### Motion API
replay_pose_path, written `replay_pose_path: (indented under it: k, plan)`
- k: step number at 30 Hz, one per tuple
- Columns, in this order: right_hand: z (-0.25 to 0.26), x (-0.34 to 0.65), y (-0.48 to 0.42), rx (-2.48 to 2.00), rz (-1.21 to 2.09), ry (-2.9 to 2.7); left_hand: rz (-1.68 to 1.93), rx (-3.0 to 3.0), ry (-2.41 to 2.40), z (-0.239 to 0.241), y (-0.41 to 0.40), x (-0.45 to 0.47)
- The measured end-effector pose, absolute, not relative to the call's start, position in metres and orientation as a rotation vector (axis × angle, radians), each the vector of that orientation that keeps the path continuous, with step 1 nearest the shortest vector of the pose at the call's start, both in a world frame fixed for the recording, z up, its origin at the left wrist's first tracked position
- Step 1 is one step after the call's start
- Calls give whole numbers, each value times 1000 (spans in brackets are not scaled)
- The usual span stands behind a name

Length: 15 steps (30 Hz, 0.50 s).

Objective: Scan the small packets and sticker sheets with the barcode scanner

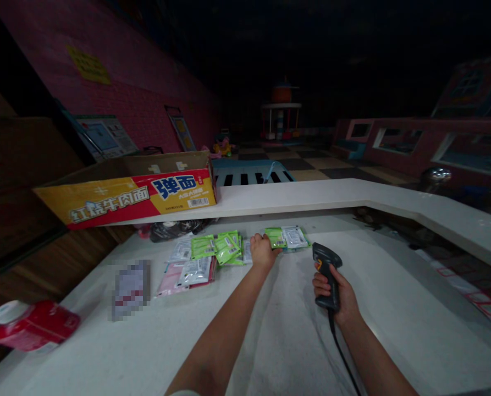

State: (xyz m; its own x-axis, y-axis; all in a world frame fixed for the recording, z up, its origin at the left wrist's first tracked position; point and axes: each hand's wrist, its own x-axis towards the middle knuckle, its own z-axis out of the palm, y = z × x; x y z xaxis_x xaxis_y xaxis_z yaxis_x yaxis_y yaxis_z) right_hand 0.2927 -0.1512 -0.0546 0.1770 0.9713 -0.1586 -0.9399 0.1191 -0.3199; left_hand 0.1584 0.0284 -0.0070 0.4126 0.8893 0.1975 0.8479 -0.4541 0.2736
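Observation:
My left hand (262,250) reaches far forward over the white counter (290,330). Its fingers curl on the edge of a green packet (275,237) that lies beside a white packet (294,237). My right hand (334,294) is wrapped round the grip of a dark handheld barcode scanner (326,269). The scanner's head points toward the packets and its cable (342,357) trails back along my forearm. More green packets (224,246) and white and pink packets (189,269) lie to the left of my left hand.
A yellow and red cardboard box (138,198) sits on the raised white ledge (352,195) above the packets. A red and white container (31,327) lies at the counter's left edge. A blurred paper (130,289) lies nearby. Labels (476,297) lie at right.

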Motion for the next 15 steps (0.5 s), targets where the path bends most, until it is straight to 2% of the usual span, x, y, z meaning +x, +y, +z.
replay_pose_path:
  k: [15]
  plan:
    - [-54, 291, -156, -454, 1373, -171, 335, 2628, 1542, -17, -25, 92]
